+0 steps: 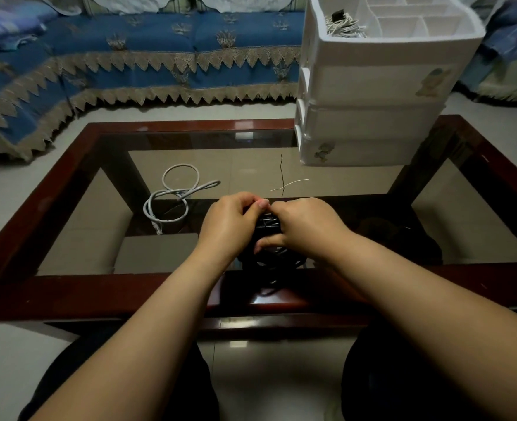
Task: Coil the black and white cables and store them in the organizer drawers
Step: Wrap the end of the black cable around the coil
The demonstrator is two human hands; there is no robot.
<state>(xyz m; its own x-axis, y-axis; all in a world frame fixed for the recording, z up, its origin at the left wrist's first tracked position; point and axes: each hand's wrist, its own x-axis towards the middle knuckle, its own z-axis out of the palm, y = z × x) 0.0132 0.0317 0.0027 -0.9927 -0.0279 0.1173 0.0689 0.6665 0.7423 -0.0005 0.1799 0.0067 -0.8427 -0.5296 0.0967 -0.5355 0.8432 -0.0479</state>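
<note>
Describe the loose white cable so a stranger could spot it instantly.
Start at the glass table with the dark red frame. The white cable lies on the glass left of both hands, in loose loops with a plug at its near end. Unlike the black cable gripped in the hands, it is pale and untouched.

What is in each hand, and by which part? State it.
Both hands grip the coiled black cable: the left hand on the bundle's left side, the right hand on its right, fingertips meeting at the top. Whether they pinch a tie is unclear.

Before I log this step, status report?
Both hands, left hand and right hand, grip black cable bundle. White cable loose on glass table. Nothing blocking.
</note>
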